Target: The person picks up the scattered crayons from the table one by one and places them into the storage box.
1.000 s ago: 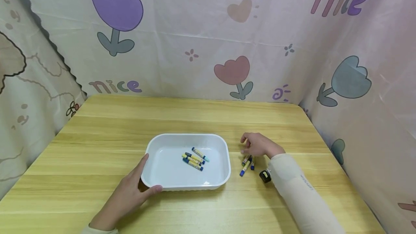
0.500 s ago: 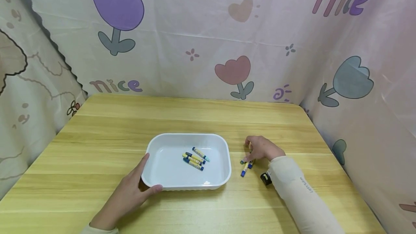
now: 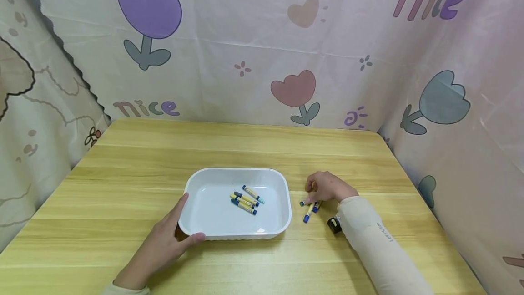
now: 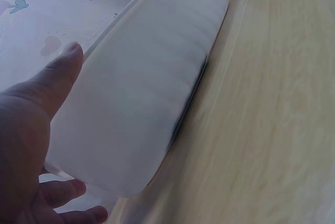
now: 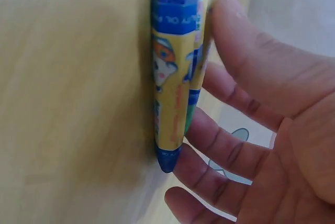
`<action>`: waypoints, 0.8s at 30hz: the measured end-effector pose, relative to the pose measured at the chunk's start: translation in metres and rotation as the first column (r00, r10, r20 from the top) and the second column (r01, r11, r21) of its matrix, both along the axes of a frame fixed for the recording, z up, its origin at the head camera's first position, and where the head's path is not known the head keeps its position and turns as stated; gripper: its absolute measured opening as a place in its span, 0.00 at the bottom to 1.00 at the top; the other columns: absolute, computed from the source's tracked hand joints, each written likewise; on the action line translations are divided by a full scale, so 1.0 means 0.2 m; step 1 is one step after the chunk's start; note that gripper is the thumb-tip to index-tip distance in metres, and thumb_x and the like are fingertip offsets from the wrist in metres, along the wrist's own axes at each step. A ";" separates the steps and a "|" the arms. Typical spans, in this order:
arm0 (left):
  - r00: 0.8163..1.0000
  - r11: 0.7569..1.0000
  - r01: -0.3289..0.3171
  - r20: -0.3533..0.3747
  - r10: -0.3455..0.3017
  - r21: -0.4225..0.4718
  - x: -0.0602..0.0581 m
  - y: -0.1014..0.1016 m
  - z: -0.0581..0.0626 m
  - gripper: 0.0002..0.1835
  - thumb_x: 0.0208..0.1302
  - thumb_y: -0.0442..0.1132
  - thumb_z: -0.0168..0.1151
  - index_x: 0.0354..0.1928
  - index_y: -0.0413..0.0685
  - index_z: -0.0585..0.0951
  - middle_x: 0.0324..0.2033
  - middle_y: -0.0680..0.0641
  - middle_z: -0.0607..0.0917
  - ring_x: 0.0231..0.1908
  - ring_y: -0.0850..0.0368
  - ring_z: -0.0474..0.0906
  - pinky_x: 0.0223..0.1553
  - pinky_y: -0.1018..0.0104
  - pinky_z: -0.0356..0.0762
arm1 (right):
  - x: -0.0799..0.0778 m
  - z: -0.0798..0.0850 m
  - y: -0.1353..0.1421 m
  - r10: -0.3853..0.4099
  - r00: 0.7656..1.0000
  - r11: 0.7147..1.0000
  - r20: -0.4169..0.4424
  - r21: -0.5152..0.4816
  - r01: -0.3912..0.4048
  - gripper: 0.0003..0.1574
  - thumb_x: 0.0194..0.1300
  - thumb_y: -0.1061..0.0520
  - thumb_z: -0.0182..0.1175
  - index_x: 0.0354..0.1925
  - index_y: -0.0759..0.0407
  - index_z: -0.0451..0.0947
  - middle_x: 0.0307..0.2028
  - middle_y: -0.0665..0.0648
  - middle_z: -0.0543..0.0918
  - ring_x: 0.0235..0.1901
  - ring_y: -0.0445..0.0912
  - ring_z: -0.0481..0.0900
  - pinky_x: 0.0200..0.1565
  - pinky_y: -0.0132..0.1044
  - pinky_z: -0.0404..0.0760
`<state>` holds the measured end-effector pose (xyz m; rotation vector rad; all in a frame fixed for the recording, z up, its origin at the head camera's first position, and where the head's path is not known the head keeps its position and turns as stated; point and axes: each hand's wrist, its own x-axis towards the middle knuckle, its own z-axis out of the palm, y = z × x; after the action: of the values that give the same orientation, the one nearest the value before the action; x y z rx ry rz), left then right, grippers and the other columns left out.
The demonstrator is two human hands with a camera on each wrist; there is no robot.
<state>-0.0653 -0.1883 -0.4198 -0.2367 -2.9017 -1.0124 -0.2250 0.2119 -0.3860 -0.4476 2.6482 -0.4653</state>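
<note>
A white tray (image 3: 213, 222) sits on the wooden table, with several yellow-wrapped oil pastels (image 3: 244, 205) lying inside. My left hand (image 3: 165, 236) holds its near left corner, thumb against the front wall (image 4: 131, 88) and fingers at the left end. Right of the tray, my right hand (image 3: 327, 186) pinches one oil pastel (image 3: 302, 203) between thumb and fingers; only its dark end shows in the head view. Beneath that hand lie more pastels, one a blue-tipped pastel (image 3: 308, 215). Close up in the right wrist view, a blue pastel (image 5: 172, 82) partly covers the ones behind it.
A small black device (image 3: 334, 225) is at the underside of my right wrist. The wooden table (image 3: 229, 149) stretches back to a printed curtain (image 3: 229, 35), which also hangs along both sides.
My right hand has lowered onto the loose pastels and taken hold of one, whose end has shifted slightly left. The left hand and the tray have stayed put.
</note>
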 end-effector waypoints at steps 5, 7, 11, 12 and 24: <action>1.000 1.000 0.005 -0.010 -0.005 0.002 0.01 0.00 0.00 0.58 0.54 0.59 0.70 0.76 0.40 0.48 0.68 0.27 0.61 0.63 0.26 0.62 0.55 0.32 0.66 | 0.00 -0.02 -0.01 0.033 0.999 0.999 0.002 0.028 -0.033 0.10 0.54 0.54 0.73 0.26 0.50 0.79 0.25 0.48 0.77 0.28 0.44 0.73 0.33 0.36 0.73; 1.000 1.000 0.006 -0.010 -0.006 0.002 0.01 0.00 0.01 0.58 0.55 0.59 0.69 0.76 0.40 0.48 0.68 0.27 0.60 0.63 0.26 0.61 0.55 0.32 0.65 | 0.00 -0.02 -0.01 0.037 0.999 0.998 -0.006 0.047 -0.037 0.10 0.57 0.54 0.70 0.25 0.50 0.78 0.24 0.48 0.77 0.27 0.43 0.73 0.33 0.36 0.73; 1.000 1.000 0.006 -0.001 -0.006 0.002 0.01 0.00 0.00 0.58 0.55 0.60 0.69 0.76 0.40 0.48 0.68 0.27 0.60 0.63 0.26 0.61 0.56 0.32 0.65 | 0.00 -0.02 -0.02 0.000 1.000 0.997 -0.006 0.073 0.001 0.10 0.65 0.54 0.64 0.27 0.52 0.77 0.24 0.50 0.77 0.26 0.44 0.73 0.31 0.35 0.73; 1.000 1.000 0.005 0.005 -0.005 0.002 0.01 0.00 0.00 0.58 0.55 0.60 0.69 0.76 0.40 0.48 0.68 0.27 0.60 0.63 0.26 0.61 0.56 0.32 0.65 | 0.01 -0.02 -0.02 -0.012 1.000 0.997 -0.003 0.073 0.013 0.10 0.67 0.53 0.62 0.28 0.52 0.77 0.23 0.50 0.77 0.25 0.44 0.73 0.30 0.36 0.73; 0.999 1.000 -0.005 0.033 0.005 0.001 0.00 0.00 0.00 0.58 0.55 0.61 0.68 0.76 0.41 0.47 0.69 0.28 0.59 0.64 0.27 0.60 0.57 0.33 0.64 | -0.01 0.03 -0.03 0.048 0.998 0.999 -0.051 0.003 -0.048 0.08 0.70 0.60 0.57 0.37 0.56 0.83 0.29 0.50 0.80 0.29 0.43 0.75 0.37 0.39 0.77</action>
<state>-0.0647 -0.1881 -0.4192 -0.2152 -2.9302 -1.0267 -0.2269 0.2069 -0.3801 -0.5275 2.6797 -0.4425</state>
